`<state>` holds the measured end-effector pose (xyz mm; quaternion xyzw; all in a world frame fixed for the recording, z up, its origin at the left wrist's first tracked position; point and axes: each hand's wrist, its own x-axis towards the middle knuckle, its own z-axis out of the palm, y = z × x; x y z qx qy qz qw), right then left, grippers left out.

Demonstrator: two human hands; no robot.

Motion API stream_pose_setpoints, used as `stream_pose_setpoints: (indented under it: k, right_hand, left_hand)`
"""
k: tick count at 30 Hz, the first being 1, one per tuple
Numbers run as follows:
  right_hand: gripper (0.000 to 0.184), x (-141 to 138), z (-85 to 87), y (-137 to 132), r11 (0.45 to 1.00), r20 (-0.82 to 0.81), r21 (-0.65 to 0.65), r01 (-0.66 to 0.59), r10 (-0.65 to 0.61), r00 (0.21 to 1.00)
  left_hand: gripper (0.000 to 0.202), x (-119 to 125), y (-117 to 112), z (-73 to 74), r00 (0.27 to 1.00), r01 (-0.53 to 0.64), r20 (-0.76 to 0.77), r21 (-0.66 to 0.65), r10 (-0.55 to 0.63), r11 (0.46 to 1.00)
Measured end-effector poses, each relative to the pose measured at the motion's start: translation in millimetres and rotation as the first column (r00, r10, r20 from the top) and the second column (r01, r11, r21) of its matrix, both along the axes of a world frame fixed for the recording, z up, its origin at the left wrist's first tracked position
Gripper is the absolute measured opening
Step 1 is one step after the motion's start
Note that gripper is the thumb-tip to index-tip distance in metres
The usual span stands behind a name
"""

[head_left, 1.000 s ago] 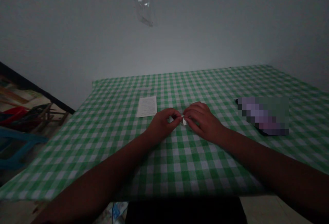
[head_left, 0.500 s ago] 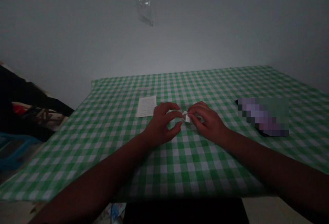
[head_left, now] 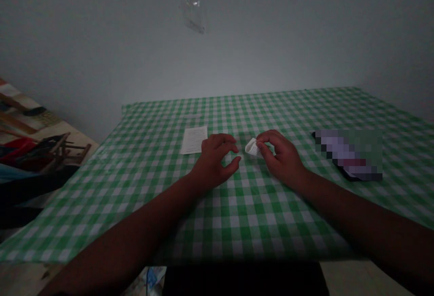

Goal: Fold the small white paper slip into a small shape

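My left hand [head_left: 215, 160] rests over the green-and-white gingham tablecloth [head_left: 217, 223], fingers curled and holding nothing. My right hand [head_left: 281, 158] is a short way to its right, with its fingertips against a small folded piece of white paper [head_left: 252, 147] and seeming to pinch it. Left of my left hand lies a flat white printed sheet [head_left: 193, 140]. Farther right on the cloth is a dark flat object [head_left: 347, 155], pixelated and impossible to identify.
The table's far side meets a pale wall, and a clear plastic bag [head_left: 192, 4] hangs above it. Beyond the table's left edge are a red object [head_left: 22, 149] and a wooden rack [head_left: 59, 149].
My hands have moved apart. The folded paper has shifted right and up with my right hand, and my left hand no longer touches it.
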<state>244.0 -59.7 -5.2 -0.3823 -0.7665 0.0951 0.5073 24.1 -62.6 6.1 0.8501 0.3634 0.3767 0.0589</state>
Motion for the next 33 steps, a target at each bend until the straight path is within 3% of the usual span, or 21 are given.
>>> stream_pose_setpoints:
  k: [4,13,19,28,33]
  right_hand:
    - [0.008,-5,-0.1,-5,0.998,0.015,-0.016,-0.065,0.066,0.998]
    - [0.009,-8,2.8,-11,0.996,-0.007,-0.038,-0.084,0.084,0.996]
    - [0.009,-11,1.0,-12,0.995,-0.008,-0.06,-0.075,0.074,0.997]
    - [0.008,-13,2.8,-16,0.994,0.031,-0.073,-0.086,0.088,0.996]
    - [0.01,-13,-0.8,-18,0.993,0.038,-0.078,-0.087,0.09,0.995]
  left_hand:
    - [0.026,4,-2,0.0,1.0,0.019,-0.007,0.004,-0.019,1.0]
    - [0.007,5,-1,-2.8,0.998,0.029,-0.06,0.006,-0.029,1.0]
    - [0.008,10,2,-4.1,0.988,0.124,0.109,-0.123,-0.111,0.985]
    - [0.018,18,-9,4.3,0.954,0.109,0.3,-0.338,-0.002,0.935]
    - [0.014,19,-8,2.1,0.956,0.095,0.294,-0.346,0.012,0.934]
